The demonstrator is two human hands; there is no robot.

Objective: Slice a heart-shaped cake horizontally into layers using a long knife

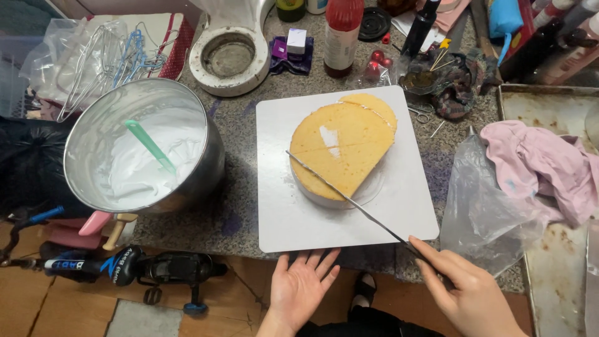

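A yellow sponge cake layer (342, 146), trimmed to a heart-like shape, lies on a white square board (281, 212) on the granite counter. My right hand (465, 293) grips the handle of a long thin knife (340, 193), whose blade lies across the cake's lower left edge. My left hand (302, 287) hovers palm-up and empty just below the board's front edge, fingers spread.
A steel mixing bowl (206, 125) of white cream with a green spatula (150, 146) stands left of the board. A clear plastic bag (483, 212), pink cloth (543, 165) and metal tray (549, 100) are on the right. Bottles and a white mixer base (231, 59) crowd the back.
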